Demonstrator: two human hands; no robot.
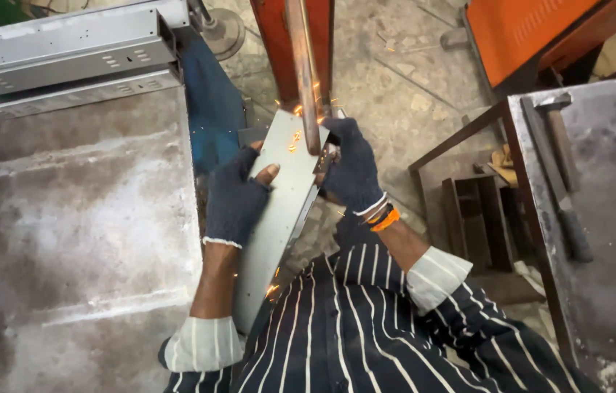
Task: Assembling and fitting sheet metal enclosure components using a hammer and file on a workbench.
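Two gloved hands clamp a long grey metal panel (279, 211), its long axis running near-left to far-right under the copper rod (306, 80); left hand (235, 200) grips its left edge, right hand (351, 171) its right, sparks flying.

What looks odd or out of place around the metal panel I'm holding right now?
Sparks are flying where the copper rod meets the grey sheet-metal panel, with a few more by its lower edge. Both gloves are fingerless, so the left hand and right hand have bare fingertips close to the sparks.
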